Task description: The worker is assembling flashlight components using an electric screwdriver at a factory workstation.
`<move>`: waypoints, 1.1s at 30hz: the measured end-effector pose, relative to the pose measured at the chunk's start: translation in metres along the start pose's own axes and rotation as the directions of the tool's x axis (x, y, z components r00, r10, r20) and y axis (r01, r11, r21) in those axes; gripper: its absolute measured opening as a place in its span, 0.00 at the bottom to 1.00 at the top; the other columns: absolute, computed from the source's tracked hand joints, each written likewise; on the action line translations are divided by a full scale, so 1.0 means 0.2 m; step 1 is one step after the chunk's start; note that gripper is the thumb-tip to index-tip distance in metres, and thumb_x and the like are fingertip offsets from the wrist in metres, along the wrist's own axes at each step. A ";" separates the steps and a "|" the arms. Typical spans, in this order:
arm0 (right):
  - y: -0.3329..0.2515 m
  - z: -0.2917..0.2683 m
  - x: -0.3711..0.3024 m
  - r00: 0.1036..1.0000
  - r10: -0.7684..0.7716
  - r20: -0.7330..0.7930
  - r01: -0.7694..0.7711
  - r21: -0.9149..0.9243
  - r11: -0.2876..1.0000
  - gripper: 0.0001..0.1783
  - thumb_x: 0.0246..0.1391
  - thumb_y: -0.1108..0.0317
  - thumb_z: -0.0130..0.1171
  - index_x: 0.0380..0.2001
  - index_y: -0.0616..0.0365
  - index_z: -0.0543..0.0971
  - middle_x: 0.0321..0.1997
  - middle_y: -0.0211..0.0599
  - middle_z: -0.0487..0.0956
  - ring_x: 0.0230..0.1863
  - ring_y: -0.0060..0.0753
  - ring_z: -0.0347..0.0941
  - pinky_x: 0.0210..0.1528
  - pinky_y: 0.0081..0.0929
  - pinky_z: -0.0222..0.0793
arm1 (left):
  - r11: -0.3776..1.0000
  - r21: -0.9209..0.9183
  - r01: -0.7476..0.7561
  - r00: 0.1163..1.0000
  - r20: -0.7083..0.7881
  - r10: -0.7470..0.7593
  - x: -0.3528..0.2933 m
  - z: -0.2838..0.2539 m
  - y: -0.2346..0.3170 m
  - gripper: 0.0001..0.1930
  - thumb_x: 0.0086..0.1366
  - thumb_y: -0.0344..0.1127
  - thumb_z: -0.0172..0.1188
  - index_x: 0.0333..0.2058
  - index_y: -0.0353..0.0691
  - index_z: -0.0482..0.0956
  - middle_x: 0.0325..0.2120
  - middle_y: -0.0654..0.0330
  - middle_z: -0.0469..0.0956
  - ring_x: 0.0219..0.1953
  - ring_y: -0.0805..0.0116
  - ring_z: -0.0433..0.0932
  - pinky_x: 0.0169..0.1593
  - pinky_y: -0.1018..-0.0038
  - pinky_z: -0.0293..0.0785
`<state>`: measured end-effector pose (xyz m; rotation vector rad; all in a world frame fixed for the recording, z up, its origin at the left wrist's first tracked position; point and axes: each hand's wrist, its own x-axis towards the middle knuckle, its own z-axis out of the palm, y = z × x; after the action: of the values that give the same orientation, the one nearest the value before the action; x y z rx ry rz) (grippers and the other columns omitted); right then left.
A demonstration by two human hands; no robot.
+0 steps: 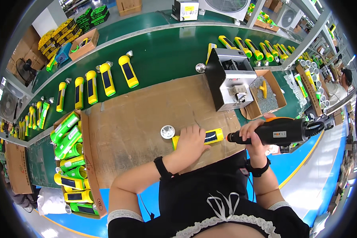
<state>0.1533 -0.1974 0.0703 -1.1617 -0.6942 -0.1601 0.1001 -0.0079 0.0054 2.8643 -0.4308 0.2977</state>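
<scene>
My left hand (191,143) is wrapped over a yellow flashlight (214,136) with a dark panel on its side, pressing it flat on a cardboard sheet (131,131). Beside the flashlight's left end lies a clear, silvery reflector cup (167,132). A black electric screwdriver (279,132) with an orange strip is gripped in my right hand (254,137). It lies level, its tip pointing left at the flashlight's right end. Whether the tip touches the flashlight I cannot tell. My left fingers hide the flashlight's middle.
A black and grey screw feeder (234,81) stands behind, beside a box of small screws (265,104) with a yellow piece on top. At left, a carton (92,174) holds green and yellow flashlights. More flashlights (107,79) line the green conveyor (162,47). Another person (341,87) is at far right.
</scene>
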 end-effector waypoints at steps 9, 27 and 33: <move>0.09 0.01 -0.08 0.994 0.078 0.070 -0.077 -0.023 0.997 0.29 0.47 0.77 0.56 0.50 0.59 0.54 0.25 0.33 0.70 0.26 0.27 0.69 0.34 0.27 0.68 | 1.000 -0.017 0.009 0.999 0.042 -0.008 0.00 -0.05 0.01 0.26 0.47 0.54 0.64 0.33 0.38 0.71 0.30 0.55 0.71 0.34 0.57 0.72 0.36 0.65 0.66; -0.03 0.00 0.11 0.979 0.182 0.097 -0.153 -0.244 0.957 0.30 0.41 0.66 0.68 0.48 0.61 0.67 0.33 0.44 0.75 0.34 0.32 0.74 0.40 0.28 0.69 | 0.941 -0.330 -0.075 0.994 -0.097 0.046 0.14 -0.05 0.28 0.31 0.46 0.42 0.69 0.47 0.33 0.69 0.42 0.46 0.72 0.46 0.44 0.70 0.51 0.58 0.65; -0.55 -0.30 0.07 0.848 0.302 0.436 0.024 -0.600 0.800 0.42 0.44 0.59 0.65 0.56 0.71 0.57 0.42 0.58 0.73 0.41 0.56 0.73 0.42 0.39 0.72 | 0.759 -0.635 0.145 0.949 -0.129 -0.289 0.08 0.21 0.24 0.26 0.55 0.31 0.60 0.53 0.33 0.66 0.51 0.47 0.68 0.55 0.49 0.66 0.59 0.59 0.57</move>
<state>0.1386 -0.2933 0.1518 -1.8968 -1.0674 0.0876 0.1071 -0.0677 -0.0218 2.1678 -0.1073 0.3475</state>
